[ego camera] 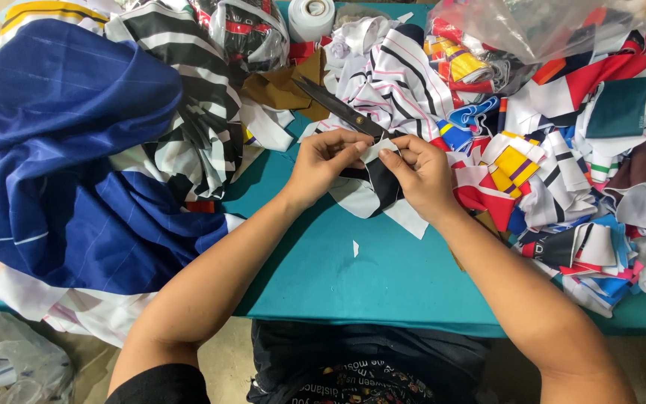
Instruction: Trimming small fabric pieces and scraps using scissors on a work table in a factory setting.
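My left hand (321, 161) and my right hand (422, 173) meet over the teal table (383, 277), both pinching a small white fabric piece (373, 150) between thumbs and fingertips. A black and white fabric scrap (377, 196) hangs below the hands onto the table. Dark scissors (338, 107) lie just beyond my fingers, their blades pointing to the far left and their handle end hidden behind my right hand.
A large blue cloth (61, 164) and a black-and-white striped cloth (188, 97) fill the left. A heap of colourful fabric scraps (577, 179) covers the right. Clear plastic bags (532, 26) and a white tape roll (311, 16) sit at the far edge. A tiny white scrap (355, 248) lies near me.
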